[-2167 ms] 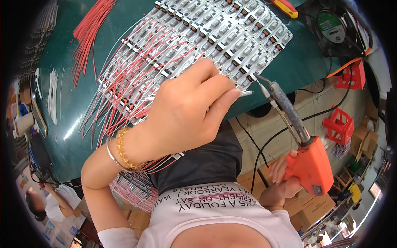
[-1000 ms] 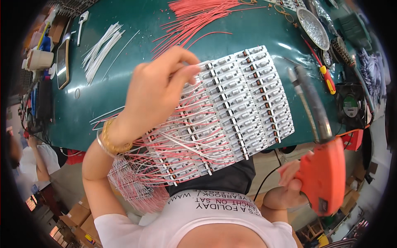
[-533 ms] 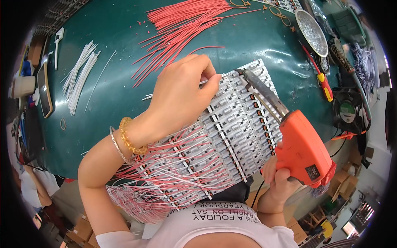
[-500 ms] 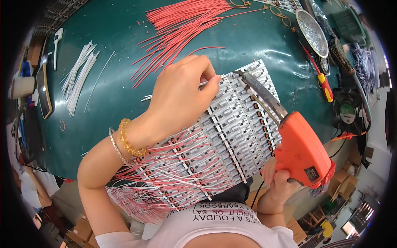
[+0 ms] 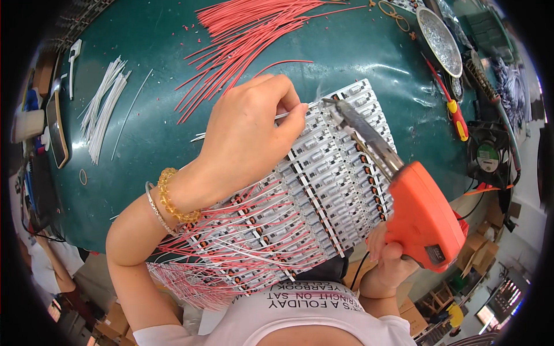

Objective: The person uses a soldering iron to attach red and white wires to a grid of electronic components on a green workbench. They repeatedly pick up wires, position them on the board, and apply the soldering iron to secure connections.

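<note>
My left hand [image 5: 254,127] pinches thin white wires [image 5: 198,137] whose ends stick out behind the palm and at the fingertips, over the far edge of the circuit board panel [image 5: 320,187]. My right hand [image 5: 389,259] grips the handle of an orange-red soldering gun [image 5: 426,216]. Its dark tip is at the panel's far edge, just right of my left fingertips, and a faint wisp of smoke shows there. Rows of small components cover the panel. Many red and white wires [image 5: 254,225] trail from its near left part. My fingers hide the wires' middle.
A pile of red wires [image 5: 248,34] lies at the back of the green table [image 5: 156,115], with white wires [image 5: 107,109] to the left. At the right are a screwdriver [image 5: 457,120], a metal dish [image 5: 440,41] and a small black fan [image 5: 489,154]. A phone [image 5: 56,130] lies far left.
The soldering gun's body has swung slightly down, its tip staying close to my left fingertips. A wisp of smoke now shows at the tip. The view has shifted slightly.
</note>
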`<state>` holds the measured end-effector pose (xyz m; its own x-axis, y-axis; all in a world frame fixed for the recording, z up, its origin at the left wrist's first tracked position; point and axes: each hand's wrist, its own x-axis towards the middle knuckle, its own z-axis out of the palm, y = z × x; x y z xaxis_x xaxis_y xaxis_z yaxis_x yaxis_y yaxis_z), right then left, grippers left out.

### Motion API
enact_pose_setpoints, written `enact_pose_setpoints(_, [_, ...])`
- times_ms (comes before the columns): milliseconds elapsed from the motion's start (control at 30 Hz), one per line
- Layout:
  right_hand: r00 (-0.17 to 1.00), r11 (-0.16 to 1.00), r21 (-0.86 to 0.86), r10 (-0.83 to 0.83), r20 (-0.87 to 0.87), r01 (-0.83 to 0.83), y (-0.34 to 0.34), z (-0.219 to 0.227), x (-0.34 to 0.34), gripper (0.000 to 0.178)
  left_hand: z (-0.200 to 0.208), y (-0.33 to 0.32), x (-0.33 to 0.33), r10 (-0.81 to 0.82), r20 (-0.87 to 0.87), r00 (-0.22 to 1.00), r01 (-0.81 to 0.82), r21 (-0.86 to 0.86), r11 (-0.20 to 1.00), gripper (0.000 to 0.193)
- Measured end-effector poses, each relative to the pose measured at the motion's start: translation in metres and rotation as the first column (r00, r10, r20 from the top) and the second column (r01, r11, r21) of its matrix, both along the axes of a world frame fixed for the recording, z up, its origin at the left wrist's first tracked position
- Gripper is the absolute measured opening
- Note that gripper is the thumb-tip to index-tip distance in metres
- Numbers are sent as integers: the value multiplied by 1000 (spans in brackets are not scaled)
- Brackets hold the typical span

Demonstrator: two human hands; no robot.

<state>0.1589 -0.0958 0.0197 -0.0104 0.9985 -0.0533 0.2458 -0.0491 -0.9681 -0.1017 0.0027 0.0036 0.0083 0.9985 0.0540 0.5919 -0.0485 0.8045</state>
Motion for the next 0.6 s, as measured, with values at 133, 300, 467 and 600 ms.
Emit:
enact_pose_setpoints(133, [991,998,-4,-69,-118,69,0,3,-8,77,-4,0,0,-3,-9,1000,3,33,999,15])
enact_pose_setpoints(300, [998,996,80,-39,-55,43,-8,-12,10,80,-1,0,0,7,-20,1000,-7,20,1000,16])
enact_pose_setpoints(467, [997,996,80,-28,-70,34,-10,-14,13,81,0,0,1,6,-21,1000,-6,13,1000,15])
enact_pose_setpoints(600, [988,996,56,-56,-146,64,-9,-8,3,80,-3,0,1,11,22,1000,-13,67,998,13])
